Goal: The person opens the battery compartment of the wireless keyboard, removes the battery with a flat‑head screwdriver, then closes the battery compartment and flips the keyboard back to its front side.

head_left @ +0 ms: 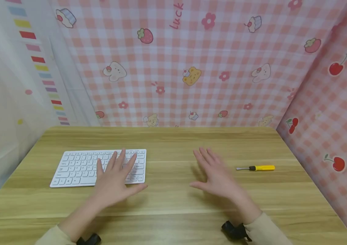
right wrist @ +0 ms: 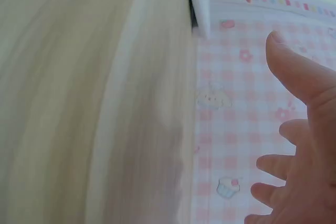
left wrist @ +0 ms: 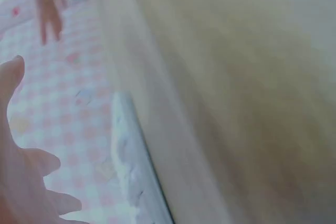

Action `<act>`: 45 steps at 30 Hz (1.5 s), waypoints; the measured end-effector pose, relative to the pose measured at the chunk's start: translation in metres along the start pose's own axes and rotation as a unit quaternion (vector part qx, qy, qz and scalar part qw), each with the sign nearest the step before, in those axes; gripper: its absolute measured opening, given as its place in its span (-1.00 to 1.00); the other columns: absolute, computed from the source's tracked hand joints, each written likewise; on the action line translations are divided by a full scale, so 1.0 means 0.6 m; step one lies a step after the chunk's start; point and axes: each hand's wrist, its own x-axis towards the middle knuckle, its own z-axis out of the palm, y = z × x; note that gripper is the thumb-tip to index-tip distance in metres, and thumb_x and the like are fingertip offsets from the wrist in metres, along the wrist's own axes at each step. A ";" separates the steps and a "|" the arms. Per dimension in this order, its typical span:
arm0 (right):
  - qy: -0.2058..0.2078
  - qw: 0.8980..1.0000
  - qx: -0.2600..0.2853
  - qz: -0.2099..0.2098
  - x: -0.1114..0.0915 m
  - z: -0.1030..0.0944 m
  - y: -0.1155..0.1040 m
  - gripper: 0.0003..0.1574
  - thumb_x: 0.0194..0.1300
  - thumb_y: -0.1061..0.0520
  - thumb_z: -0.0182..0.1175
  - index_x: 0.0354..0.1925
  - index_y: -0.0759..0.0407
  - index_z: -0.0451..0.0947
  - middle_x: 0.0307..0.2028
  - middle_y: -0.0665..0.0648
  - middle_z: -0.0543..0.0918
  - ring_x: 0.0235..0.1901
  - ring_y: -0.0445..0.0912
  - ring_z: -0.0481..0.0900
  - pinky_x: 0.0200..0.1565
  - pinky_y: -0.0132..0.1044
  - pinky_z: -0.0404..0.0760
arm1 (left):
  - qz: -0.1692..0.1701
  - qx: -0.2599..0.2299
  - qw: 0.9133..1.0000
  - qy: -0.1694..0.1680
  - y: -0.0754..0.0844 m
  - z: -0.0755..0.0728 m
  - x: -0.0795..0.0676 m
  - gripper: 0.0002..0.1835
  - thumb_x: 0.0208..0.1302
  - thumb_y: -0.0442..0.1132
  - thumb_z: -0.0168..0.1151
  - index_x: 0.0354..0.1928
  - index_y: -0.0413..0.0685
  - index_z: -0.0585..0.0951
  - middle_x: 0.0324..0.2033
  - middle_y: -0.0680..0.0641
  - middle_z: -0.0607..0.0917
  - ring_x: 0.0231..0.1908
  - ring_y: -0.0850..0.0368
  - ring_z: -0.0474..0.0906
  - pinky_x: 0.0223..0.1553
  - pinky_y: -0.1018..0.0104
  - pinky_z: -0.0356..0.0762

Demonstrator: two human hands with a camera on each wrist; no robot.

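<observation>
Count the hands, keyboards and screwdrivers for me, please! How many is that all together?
Hands: 2, a left hand and a right hand
Keyboards: 1, a white keyboard
Screwdrivers: 1, a yellow-handled screwdriver
Total: 4

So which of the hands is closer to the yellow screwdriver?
Right. The right hand is just to the left of the yellow screwdriver, apart from it; the left hand is much farther left, over the white keyboard.
</observation>
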 end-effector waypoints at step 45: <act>-0.063 0.917 0.392 0.041 0.144 0.130 -0.136 0.10 0.20 0.08 0.45 0.51 0.26 0.08 0.32 0.28 0.40 0.14 0.06 0.51 0.07 -0.32 0.55 | -0.139 -0.289 0.946 0.054 -0.339 -0.058 -0.126 0.00 0.25 -0.21 0.41 0.57 -0.01 -0.03 0.35 -0.52 0.25 -0.09 0.75 0.28 -0.19 0.77 0.36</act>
